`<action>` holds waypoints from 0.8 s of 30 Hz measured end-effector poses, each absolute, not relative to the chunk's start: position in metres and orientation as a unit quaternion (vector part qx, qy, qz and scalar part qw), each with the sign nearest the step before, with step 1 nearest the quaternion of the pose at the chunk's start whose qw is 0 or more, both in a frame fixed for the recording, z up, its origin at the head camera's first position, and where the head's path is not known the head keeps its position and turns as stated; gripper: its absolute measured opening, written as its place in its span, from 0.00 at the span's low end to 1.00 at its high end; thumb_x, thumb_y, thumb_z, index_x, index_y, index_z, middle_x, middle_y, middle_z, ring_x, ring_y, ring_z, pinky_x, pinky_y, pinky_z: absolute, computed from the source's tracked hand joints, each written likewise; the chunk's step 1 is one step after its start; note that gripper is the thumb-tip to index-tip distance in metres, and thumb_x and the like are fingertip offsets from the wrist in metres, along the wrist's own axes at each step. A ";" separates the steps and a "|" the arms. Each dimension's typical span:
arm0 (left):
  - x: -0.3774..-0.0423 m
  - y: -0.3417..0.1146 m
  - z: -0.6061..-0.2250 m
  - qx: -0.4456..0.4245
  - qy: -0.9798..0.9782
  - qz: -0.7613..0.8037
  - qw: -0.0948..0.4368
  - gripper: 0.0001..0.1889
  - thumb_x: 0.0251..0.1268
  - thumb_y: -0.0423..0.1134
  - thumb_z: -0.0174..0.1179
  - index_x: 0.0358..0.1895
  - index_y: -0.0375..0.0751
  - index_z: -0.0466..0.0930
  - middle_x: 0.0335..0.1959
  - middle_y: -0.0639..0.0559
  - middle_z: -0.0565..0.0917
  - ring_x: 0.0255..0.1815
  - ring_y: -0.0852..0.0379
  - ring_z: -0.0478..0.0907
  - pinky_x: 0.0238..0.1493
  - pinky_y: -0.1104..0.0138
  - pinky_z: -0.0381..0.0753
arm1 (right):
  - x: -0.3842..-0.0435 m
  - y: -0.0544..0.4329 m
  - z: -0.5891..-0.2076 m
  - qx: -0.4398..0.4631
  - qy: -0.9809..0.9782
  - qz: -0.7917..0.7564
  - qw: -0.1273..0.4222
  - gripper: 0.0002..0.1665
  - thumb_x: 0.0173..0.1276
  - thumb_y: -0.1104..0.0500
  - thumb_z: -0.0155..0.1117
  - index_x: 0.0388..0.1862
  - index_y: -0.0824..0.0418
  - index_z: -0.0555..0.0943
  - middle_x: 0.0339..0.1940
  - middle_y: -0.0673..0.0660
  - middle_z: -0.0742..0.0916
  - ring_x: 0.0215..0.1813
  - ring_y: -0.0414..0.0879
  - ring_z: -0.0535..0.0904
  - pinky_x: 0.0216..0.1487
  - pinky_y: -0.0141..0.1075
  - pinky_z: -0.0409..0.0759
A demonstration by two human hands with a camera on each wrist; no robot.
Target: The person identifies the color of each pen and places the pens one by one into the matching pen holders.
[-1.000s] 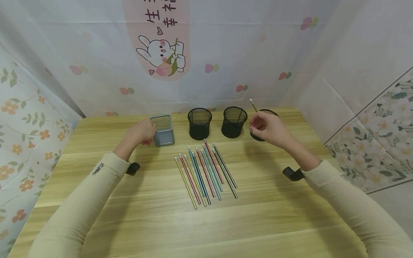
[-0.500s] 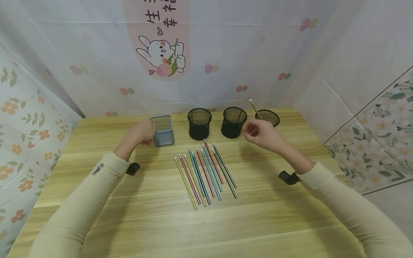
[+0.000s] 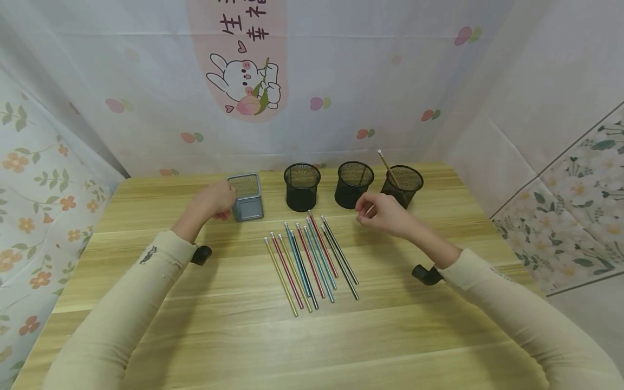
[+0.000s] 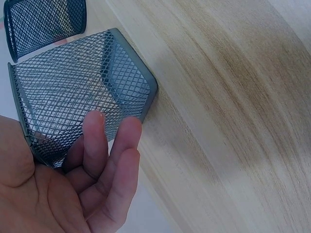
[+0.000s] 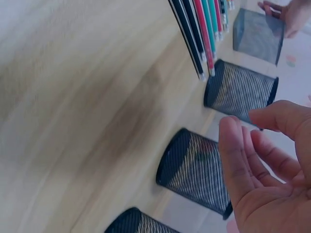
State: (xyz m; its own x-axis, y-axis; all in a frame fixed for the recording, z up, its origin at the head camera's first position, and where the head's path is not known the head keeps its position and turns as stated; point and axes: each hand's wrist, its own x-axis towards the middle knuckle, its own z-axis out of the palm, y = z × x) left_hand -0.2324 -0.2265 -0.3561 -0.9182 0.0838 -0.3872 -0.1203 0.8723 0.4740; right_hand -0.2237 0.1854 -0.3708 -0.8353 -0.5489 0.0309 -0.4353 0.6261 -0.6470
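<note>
My left hand (image 3: 214, 199) is at the left side of the grey square mesh pencil holder (image 3: 248, 209). In the left wrist view that hand grips the holder's rim (image 4: 17, 94) between thumb and index finger, the thumb tip hidden, the other fingers loosely bent outside the mesh. My right hand (image 3: 382, 214), holding nothing, hovers in front of the round black mesh pencil holders, thumb and fingertips apart in the right wrist view. A gold pencil (image 3: 388, 169) leans in the rightmost black holder (image 3: 408, 189), eraser end up. Several pencils (image 3: 312, 265) in gold, red, blue and black lie side by side on the table.
Two more round black mesh holders, a middle one (image 3: 301, 195) and another (image 3: 348, 196) to its right, stand in the row at the back of the wooden table (image 3: 312, 352). A printed cloth (image 3: 341, 70) hangs behind it.
My right hand has let go of the gold pencil, which now leans in the rightmost black holder, and has moved left and toward me. The left hand has stayed put.
</note>
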 end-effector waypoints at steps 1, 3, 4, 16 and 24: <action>-0.232 -0.226 -0.356 -0.010 0.947 0.251 0.202 0.26 0.82 0.38 0.27 0.31 0.34 0.74 0.23 0.41 0.83 0.27 0.45 0.84 0.31 0.57 0.84 | -0.223 0.184 -0.372 -0.275 0.897 -0.335 0.090 0.07 0.66 0.69 0.69 0.41 0.66 0.80 0.34 0.54 0.86 0.38 0.50 0.87 0.41 0.44 0.84; -0.232 -0.227 -0.356 -0.011 0.947 0.250 0.201 0.25 0.82 0.38 0.27 0.31 0.34 0.74 0.23 0.41 0.83 0.27 0.44 0.84 0.32 0.55 0.84 | -0.222 0.181 -0.375 -0.279 0.895 -0.335 0.096 0.07 0.65 0.70 0.68 0.41 0.66 0.81 0.33 0.53 0.86 0.37 0.50 0.87 0.43 0.44 0.84; -0.232 -0.227 -0.357 -0.011 0.948 0.248 0.201 0.25 0.82 0.39 0.26 0.31 0.35 0.74 0.23 0.42 0.83 0.27 0.44 0.84 0.33 0.55 0.84 | -0.221 0.180 -0.377 -0.279 0.894 -0.335 0.100 0.07 0.65 0.70 0.68 0.41 0.67 0.81 0.32 0.53 0.86 0.36 0.49 0.87 0.43 0.44 0.84; -0.234 -0.226 -0.359 -0.018 0.948 0.244 0.202 0.26 0.82 0.39 0.26 0.32 0.33 0.75 0.22 0.43 0.83 0.26 0.45 0.84 0.34 0.54 0.84 | -0.215 0.161 -0.397 -0.286 0.889 -0.331 0.138 0.06 0.64 0.68 0.70 0.37 0.68 0.81 0.28 0.51 0.84 0.32 0.44 0.79 0.38 0.38 0.80; -0.233 -0.226 -0.357 -0.015 0.949 0.245 0.200 0.27 0.83 0.39 0.27 0.32 0.32 0.75 0.21 0.43 0.82 0.25 0.47 0.84 0.34 0.54 0.84 | -0.208 0.150 -0.406 -0.275 0.890 -0.329 0.153 0.05 0.62 0.70 0.70 0.31 0.65 0.81 0.25 0.51 0.83 0.29 0.42 0.78 0.32 0.34 0.76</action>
State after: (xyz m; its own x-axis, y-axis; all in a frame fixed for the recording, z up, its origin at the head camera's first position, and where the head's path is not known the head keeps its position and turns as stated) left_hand -0.2329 -0.2259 -0.3570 -0.9196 0.0698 -0.3866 -0.1259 0.8799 0.4583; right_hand -0.2082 0.1502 -0.4061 -0.8017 -0.5907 -0.0910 -0.3896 0.6320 -0.6699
